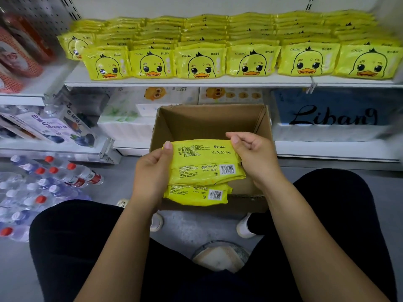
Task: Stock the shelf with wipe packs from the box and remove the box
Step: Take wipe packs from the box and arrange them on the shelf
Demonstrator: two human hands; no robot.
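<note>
Bottles of water (43, 188) in shrink-wrap lie on the floor (192, 225) at far left. Your left hand (152, 171) pinches the left end of a yellow wipe pack (202, 162) (barcode side up), thumb on top, above the open cardboard box (209, 120). A second pack (196, 195) shows just beneath it. Your right hand (255, 158) pinches the right end. Behind, the shelf (187, 82) carries rows of duck-faced packs (200, 62).

We see the left hand (152, 171) and the right hand (255, 158) gripping opposite ends of a yellow wipe pack (202, 162), barcode side up, over the open cardboard box (209, 120), a second pack (196, 195) just beneath it, and duck-faced packs (200, 62) lining the shelf (187, 82) beyond.
</note>
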